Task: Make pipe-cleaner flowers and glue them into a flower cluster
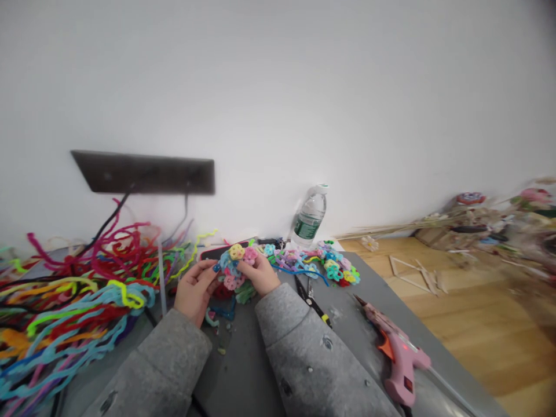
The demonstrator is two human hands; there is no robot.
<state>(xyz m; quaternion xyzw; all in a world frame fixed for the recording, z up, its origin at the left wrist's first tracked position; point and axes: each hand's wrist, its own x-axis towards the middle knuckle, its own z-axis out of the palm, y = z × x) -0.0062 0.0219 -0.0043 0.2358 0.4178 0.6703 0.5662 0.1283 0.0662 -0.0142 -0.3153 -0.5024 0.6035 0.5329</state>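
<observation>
Between both hands is a cluster of small fuzzy pipe-cleaner flowers [237, 251] in yellow, pink and light blue. My left hand [195, 289] pinches its left side between thumb and fingers. On the right side, my right hand [263, 275] grips the same cluster with the thumb in front and the other fingers partly hidden behind. Just below the hands, green and blue pipe-cleaner pieces [225, 313] and small scraps lie on the grey table [243, 370]. More finished flowers [332, 269] are heaped to the right of my right hand.
A large tangle of coloured pipe cleaners [87, 318] covers the left. Black-and-yellow pliers [310, 300] lie by my right sleeve, with a pink glue gun [402, 359] farther right. A water bottle [309, 217] leans near the wall. Sticks [412, 275] lie on the wooden surface.
</observation>
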